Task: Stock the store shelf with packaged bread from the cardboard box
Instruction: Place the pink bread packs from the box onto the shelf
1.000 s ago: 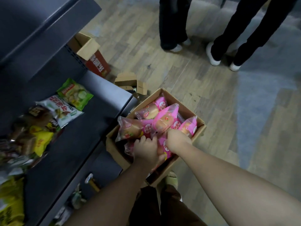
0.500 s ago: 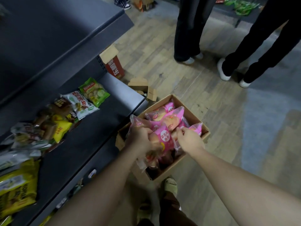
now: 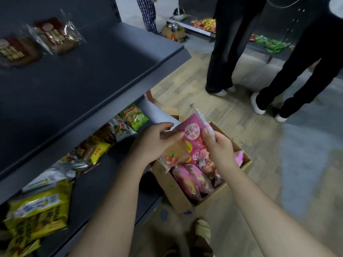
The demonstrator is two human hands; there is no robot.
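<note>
A pink bread packet (image 3: 191, 135) with a round red-lettered label is lifted above the cardboard box (image 3: 174, 188) on the floor. My left hand (image 3: 154, 143) grips the packet's left side. My right hand (image 3: 217, 143) pinches its right edge with thumb on the front. Several more pink packets (image 3: 193, 180) lie inside the box. The dark shelf (image 3: 78, 84) stands to the left, with two brown bread packs (image 3: 55, 37) on its upper board.
The lower shelf board (image 3: 111, 160) carries green, white and yellow snack bags (image 3: 39, 210). Two people in black trousers (image 3: 232, 52) stand on the wooden floor beyond the box. A small carton (image 3: 174, 33) sits far back. My sandalled foot (image 3: 203, 232) is below the box.
Both hands have lifted one pink packet up out of the box, where they were digging among the packets. The view has tilted up, showing the upper shelf board.
</note>
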